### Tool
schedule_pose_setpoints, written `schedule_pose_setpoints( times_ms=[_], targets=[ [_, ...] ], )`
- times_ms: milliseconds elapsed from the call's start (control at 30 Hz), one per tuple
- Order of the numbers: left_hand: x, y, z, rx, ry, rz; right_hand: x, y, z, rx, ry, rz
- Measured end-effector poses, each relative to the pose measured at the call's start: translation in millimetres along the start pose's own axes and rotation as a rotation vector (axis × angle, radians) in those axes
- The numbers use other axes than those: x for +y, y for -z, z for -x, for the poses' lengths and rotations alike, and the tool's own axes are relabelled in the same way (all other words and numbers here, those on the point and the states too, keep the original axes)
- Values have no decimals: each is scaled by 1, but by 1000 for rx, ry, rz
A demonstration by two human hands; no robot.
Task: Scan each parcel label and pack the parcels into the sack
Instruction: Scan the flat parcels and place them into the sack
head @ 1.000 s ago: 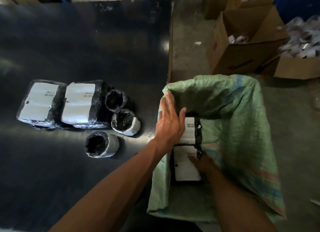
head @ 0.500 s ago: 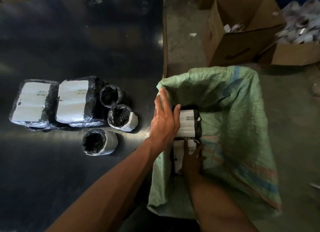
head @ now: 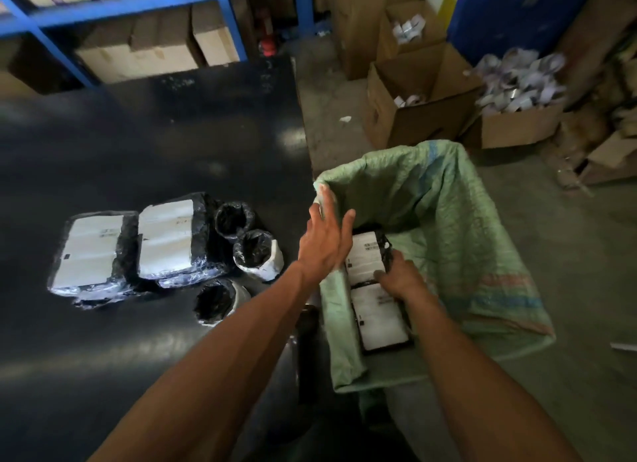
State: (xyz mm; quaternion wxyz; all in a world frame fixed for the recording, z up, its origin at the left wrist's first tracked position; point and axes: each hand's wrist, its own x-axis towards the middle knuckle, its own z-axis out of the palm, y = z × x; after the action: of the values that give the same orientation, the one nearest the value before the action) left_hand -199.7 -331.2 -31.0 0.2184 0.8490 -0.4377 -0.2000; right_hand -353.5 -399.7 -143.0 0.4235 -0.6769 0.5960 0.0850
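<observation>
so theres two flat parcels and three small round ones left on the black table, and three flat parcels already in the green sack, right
Not quite. The head view shows two flat parcels in the green sack, not three: one under the right hand and one nearer the person. The rest holds: two flat parcels and three small round ones on the black table.

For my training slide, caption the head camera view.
Right hand settles a parcel inside the green sack; five more wait on the table.

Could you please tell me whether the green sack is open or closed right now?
Open. The sack's mouth gapes wide, showing two labelled parcels inside, with the left hand at its rim.
</observation>
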Motion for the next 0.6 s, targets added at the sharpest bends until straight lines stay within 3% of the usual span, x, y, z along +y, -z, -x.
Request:
schedule_pose_setpoints(
  times_ms=[200, 400, 600],
  targets=[
    [-59, 46, 6, 25, -7, -104, -53, 49, 48, 293, 179, -98],
    [-130, 123, 18, 216, 137, -72, -136, 44, 102, 336, 353, -93],
    [-214, 163, 29, 228, 399, -45, -183, -9, 143, 251, 464, 80]
  ],
)
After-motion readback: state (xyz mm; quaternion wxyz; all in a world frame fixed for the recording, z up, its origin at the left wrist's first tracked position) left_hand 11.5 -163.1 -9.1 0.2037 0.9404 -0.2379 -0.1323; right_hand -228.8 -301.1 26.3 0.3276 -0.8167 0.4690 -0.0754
